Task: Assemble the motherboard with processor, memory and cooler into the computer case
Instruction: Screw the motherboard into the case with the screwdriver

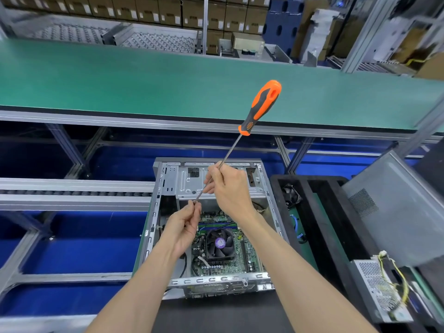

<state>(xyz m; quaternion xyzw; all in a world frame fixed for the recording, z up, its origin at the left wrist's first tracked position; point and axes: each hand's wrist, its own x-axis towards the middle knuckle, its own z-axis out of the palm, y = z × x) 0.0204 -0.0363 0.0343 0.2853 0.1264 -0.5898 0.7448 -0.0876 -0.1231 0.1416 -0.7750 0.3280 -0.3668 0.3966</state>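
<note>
An open computer case [168, 188] holds the motherboard [240, 255], its cooler [219, 243] fan facing up. Above it, the right hand [230, 188] pinches the long shaft of an orange-handled screwdriver [262, 106], handle raised away, while the left hand [185, 224] pinches at the tip. A black tray [312, 212] beside the case holds a small fan [292, 193].
</note>
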